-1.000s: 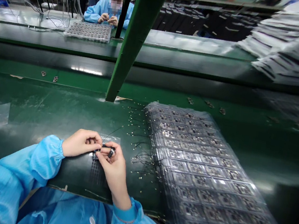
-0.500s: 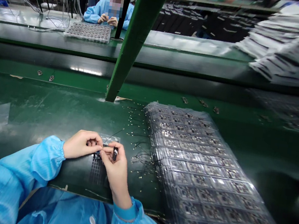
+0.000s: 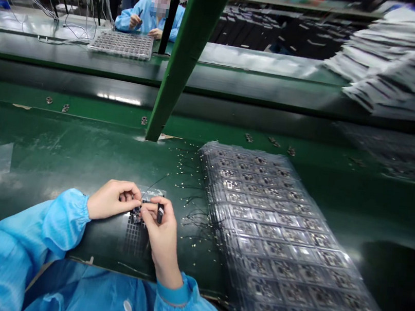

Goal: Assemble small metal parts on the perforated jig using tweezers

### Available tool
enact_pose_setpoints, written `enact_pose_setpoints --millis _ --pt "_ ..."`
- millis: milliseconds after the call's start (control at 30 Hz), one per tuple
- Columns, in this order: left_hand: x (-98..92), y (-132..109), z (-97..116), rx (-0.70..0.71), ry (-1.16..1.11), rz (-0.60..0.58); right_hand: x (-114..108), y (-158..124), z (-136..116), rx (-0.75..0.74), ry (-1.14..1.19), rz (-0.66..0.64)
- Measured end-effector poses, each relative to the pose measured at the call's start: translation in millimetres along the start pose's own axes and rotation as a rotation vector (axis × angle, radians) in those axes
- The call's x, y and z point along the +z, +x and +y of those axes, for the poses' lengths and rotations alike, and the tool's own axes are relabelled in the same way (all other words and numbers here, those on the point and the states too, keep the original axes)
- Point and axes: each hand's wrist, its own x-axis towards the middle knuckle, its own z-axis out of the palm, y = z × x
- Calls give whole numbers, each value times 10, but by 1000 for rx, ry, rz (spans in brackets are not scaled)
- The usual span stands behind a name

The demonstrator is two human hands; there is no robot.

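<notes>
My left hand point(image 3: 115, 200) and my right hand point(image 3: 161, 226) meet fingertip to fingertip above the green bench. A small dark circuit board point(image 3: 136, 214) shows just under the fingertips, partly hidden by them. From between the hands a thin black wire point(image 3: 156, 183) sticks up. My left thumb and index finger pinch something too small to make out. My right thumb and index finger are also pinched, and a black item point(image 3: 160, 213) with a white mark sits at that hand's fingers. Beneath lies a dark grid-patterned piece point(image 3: 134, 238).
Stacked clear trays point(image 3: 272, 217) of boards fill the right side, with loose black wires point(image 3: 196, 203) beside them. A green post point(image 3: 188, 48) rises ahead. Small boards point(image 3: 248, 137) lie on the green strip beyond. Across the line sits a person point(image 3: 150, 14) in blue.
The small boards on the far strip have shifted left. More of the dark board shows under my fingertips. The person opposite has moved their hands apart.
</notes>
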Motion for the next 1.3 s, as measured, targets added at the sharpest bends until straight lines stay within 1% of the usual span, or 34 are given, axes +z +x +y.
enact_pose_setpoints --millis 267,533,700,800,1033,1100,1167,1233,1300 --pt "3 2 -31 -8 5 -5 -5 4 16 -19 -27 24" --pt "0 -6 11 -1 40 -26 7 6 14 -32 -81 52" --pt "17 -4 17 -55 -10 -44 18 -13 9 -108 -183 97" --pt "31 -2 7 -97 -28 -58 12 -25 20 -130 -235 130" --pt "65 -3 -33 -135 -34 -52 30 -44 45 -187 -284 122" --pt "40 6 -24 -138 -62 -59 30 -38 27 -196 -272 144" --pt "-25 22 -17 -150 -92 -38 4 -25 -1 -192 -200 208" --pt "-122 41 -25 -161 -114 6 -57 -12 -26 -156 -83 272" --pt "-224 57 -52 -170 -138 34 -143 -12 -40 -96 10 291"
